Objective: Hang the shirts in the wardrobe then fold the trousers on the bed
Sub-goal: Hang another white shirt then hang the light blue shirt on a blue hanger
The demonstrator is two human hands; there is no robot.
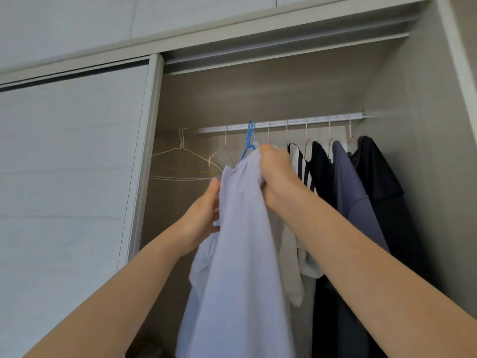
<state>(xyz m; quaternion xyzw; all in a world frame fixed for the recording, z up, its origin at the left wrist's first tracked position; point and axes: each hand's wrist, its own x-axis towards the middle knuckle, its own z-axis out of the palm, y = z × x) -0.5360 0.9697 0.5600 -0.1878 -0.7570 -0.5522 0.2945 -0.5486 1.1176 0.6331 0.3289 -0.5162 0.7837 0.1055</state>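
A pale lavender shirt (240, 254) hangs in front of me on a blue hanger (248, 140), whose hook sits on the wardrobe's silver rail (284, 122). My right hand (277, 174) grips the shirt's top near the collar, fingers curled into the cloth. My left hand (204, 215) holds the shirt's left edge lower down, thumb up against the fabric; its fingers are hidden behind the cloth.
Right of the shirt hang a striped black-and-white shirt (299, 164), a black one (320, 171), a slate-blue one (348, 192) and another black one (376, 171). Several empty wire hangers (185, 161) hang at the rail's left. The sliding door (72, 164) covers the left half.
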